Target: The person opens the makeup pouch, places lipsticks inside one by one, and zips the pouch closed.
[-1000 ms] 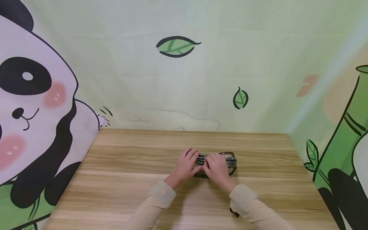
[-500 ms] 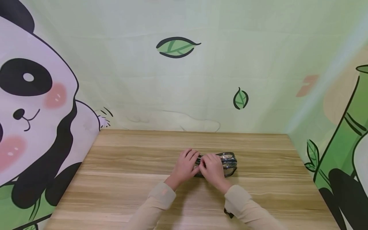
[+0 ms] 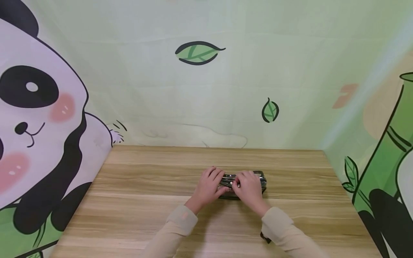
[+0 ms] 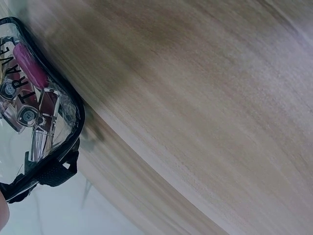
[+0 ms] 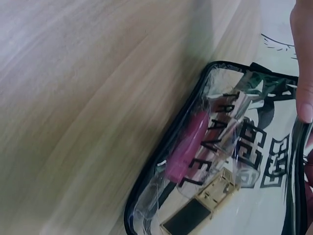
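A clear travel pouch (image 3: 262, 183) with black trim lies on the wooden table. My left hand (image 3: 207, 184) grips its left end, fingers over the far side and thumb at the near side. Along the top seam, my right hand (image 3: 248, 187) pinches the zipper area between curled thumb and fingers; the zipper pull itself is hidden. Through the plastic, a pink rounded item (image 5: 188, 147) and a gold-and-black rectangular case (image 5: 198, 208) show in the right wrist view. The left wrist view shows a silver-cased tube (image 4: 45, 129) inside, under the printed word TRAVEL.
The wooden table (image 3: 129, 211) reaches back to a pale green cloth backdrop (image 3: 145, 82) printed with leaves, a panda (image 3: 29, 118) on the left and bamboo on the right. A dark object (image 3: 265, 237) shows under the right sleeve cuff.
My right hand slid left along the top of the pouch toward my left hand, then back to the right, past where it began. My left hand and the pouch have stayed in place.
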Demonstrator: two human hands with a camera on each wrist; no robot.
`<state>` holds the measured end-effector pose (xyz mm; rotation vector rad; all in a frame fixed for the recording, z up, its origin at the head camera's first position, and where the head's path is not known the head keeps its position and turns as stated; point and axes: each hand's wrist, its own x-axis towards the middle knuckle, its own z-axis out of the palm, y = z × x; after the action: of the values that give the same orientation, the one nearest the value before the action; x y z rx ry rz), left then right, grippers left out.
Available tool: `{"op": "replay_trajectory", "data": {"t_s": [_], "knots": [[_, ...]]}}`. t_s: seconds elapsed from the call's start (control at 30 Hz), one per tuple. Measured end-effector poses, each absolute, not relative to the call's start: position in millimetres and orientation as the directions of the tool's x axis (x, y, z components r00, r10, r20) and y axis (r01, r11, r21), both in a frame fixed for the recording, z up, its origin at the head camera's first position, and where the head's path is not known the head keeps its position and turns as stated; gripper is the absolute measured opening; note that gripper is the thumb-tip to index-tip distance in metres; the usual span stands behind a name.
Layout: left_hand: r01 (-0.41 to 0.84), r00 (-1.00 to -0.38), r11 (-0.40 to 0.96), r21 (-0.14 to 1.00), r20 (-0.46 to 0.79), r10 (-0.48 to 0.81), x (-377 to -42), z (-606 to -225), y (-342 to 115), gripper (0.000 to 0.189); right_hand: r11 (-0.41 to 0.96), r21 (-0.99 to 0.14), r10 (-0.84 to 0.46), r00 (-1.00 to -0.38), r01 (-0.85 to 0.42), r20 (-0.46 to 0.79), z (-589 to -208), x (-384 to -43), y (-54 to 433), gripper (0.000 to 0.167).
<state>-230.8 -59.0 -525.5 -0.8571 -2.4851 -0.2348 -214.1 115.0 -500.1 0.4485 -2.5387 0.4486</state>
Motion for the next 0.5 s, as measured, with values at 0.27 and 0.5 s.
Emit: {"op": "replay_trajectory", "data": {"t_s": [0.27,0.5], "knots": [[0.609,-0.681,0.793,-0.004,0.509,0.526,-230,-526,-59,0.056,0.913,-0.192,-0.213,-0.822,-0.36,0.529,-499,-213,123,0.014],[0.598,-0.7,0.802,-0.002,0.487,0.523,-229,-525,-59,0.057,0.883,-0.187,-0.242,-0.76,-0.431,0.603,-504,-212,133,0.005]]}}
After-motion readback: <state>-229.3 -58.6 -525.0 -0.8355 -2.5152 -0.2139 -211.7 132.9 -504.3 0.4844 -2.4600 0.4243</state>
